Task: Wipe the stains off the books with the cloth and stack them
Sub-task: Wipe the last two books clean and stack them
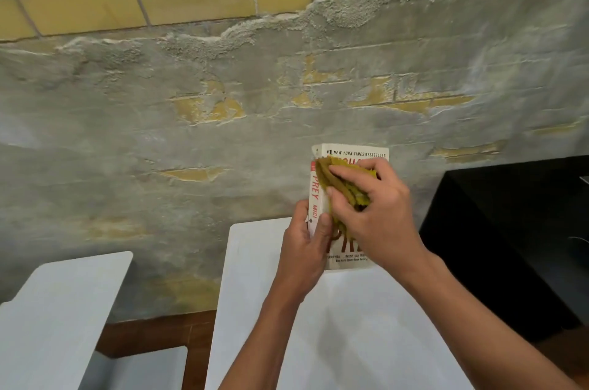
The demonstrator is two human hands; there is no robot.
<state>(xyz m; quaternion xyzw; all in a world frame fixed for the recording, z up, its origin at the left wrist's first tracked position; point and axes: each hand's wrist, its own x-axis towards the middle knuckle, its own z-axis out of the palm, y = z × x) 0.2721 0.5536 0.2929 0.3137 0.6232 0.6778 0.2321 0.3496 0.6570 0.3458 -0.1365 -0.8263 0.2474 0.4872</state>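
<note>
My left hand point(307, 238) grips the white paperback book point(350, 152) by its spine edge, thumb curled over the front cover, holding it upright above the far end of the pale grey table point(350, 326). The spine reads PREY in red letters. My right hand point(376, 214) presses a folded mustard-yellow cloth point(334, 179) against the upper part of the cover, fingers bent over the cloth and pinching it to the book. The two hands sit close together on the same book. Behind it stands a worn plaster wall with yellow brick showing through point(223, 86); a black cabinet point(510, 230) is at my right.
</note>
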